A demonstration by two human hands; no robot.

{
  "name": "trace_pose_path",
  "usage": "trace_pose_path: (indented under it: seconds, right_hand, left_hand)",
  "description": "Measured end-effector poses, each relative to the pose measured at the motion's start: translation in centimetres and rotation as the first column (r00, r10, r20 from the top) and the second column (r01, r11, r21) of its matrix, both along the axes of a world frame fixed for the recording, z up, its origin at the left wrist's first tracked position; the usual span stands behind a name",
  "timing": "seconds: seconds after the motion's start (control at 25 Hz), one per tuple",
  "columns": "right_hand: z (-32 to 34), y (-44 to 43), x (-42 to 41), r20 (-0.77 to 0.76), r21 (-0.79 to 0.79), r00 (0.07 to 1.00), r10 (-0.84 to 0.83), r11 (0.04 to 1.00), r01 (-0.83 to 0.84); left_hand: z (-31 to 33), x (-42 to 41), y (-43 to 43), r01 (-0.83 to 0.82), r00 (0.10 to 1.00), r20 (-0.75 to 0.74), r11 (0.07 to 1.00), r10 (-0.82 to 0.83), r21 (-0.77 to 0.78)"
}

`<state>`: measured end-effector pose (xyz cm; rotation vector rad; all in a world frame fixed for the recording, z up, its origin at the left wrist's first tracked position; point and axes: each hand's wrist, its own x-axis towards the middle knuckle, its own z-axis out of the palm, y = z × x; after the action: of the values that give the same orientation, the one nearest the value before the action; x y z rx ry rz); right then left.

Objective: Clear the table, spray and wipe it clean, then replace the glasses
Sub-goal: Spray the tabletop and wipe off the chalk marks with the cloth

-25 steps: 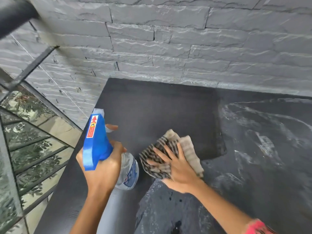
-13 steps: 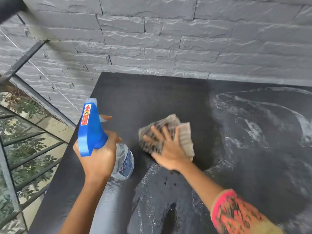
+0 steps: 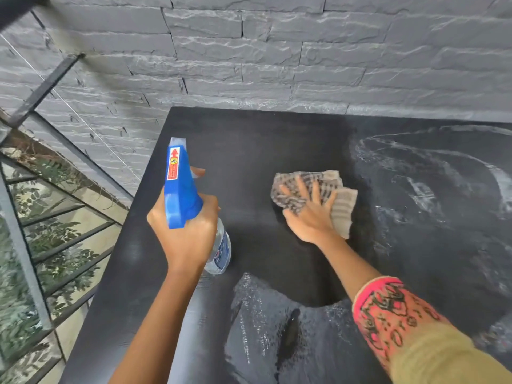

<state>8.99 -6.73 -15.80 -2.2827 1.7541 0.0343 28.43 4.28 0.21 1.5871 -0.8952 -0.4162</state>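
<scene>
While left hand (image 3: 188, 239) grips spray bottle (image 3: 181, 187) at frame centre-left, right hand (image 3: 310, 214) presses cloth (image 3: 313, 187) flat, fingers spread, on wet bench (image 3: 249, 139).

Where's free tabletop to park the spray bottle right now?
Dry bare patch: far left corner of the table, between the wall and the cloth. Right half bare too, but streaked wet. Crowded: centre-left, where the left hand grips the spray bottle and the right hand presses the cloth; wet patch at the near edge.
</scene>
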Motion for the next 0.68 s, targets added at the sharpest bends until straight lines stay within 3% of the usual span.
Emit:
trace_pose_path:
  seconds: [0.16,0.24,0.32,0.44,0.52,0.6,0.68]
  right_hand:
    - [-0.4,10.0,2.7,-0.027,-0.057,0.909,0.417,0.907,-0.417]
    - [-1.1,15.5,0.4,-0.033,-0.131,0.835,0.549,0.826,-0.548]
    - [-1.0,19.1,-3.6,-0.038,-0.094,0.773,0.633,0.768,-0.634]
    - [-0.5,16.3,-8.2,-0.064,-0.116,0.852,0.52,0.844,-0.523]
    - [0.3,13.1,-6.4,-0.063,-0.072,0.961,0.269,0.959,-0.273]
    - [0.7,11.4,-1.4,-0.008,-0.04,0.998,0.055,0.998,-0.055]
    - [1.2,13.7,3.4,0.052,0.02,0.987,0.15,0.988,-0.151]
  left_hand:
    - [0.9,0.0,2.7,-0.082,0.997,0.008,0.996,0.082,0.02]
    - [0.9,0.1,5.0,-0.102,0.995,0.013,0.994,0.102,0.036]
    - [0.8,0.2,7.6,-0.145,0.989,-0.033,0.987,0.147,0.072]
    - [0.1,0.1,11.3,-0.195,0.976,-0.067,0.966,0.209,0.169]
    - [0.1,-0.5,13.8,-0.195,0.98,-0.004,0.962,0.2,0.193]
    - [-0.2,-0.9,15.6,-0.212,0.977,0.004,0.962,0.215,0.174]
    - [-0.4,-1.2,17.0,-0.25,0.967,-0.008,0.951,0.256,0.18]
